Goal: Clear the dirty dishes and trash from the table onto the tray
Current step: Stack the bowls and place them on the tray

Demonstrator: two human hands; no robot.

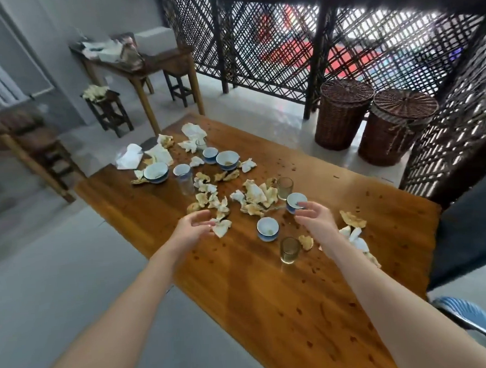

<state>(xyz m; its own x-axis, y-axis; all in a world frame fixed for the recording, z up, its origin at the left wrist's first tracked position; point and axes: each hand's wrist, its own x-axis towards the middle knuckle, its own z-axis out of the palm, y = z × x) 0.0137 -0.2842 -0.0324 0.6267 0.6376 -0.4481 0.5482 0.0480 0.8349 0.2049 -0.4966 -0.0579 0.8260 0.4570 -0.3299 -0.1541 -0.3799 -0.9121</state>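
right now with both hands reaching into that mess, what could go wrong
1. The right hand is at a small blue-rimmed cup with a glass just behind it; a careless lift could tip the glass.
2. Another glass with yellowish liquid stands by the right forearm and could be knocked over.
3. The left hand is at loose crumpled scraps; sweeping them might push crumbs off the table. No tray is in view.

Cups (pixel 267 228), glasses (pixel 289 249) and crumpled napkins (pixel 254 198) lie scattered on the table (pixel 285 308), baskets (pixel 342 114) behind it.
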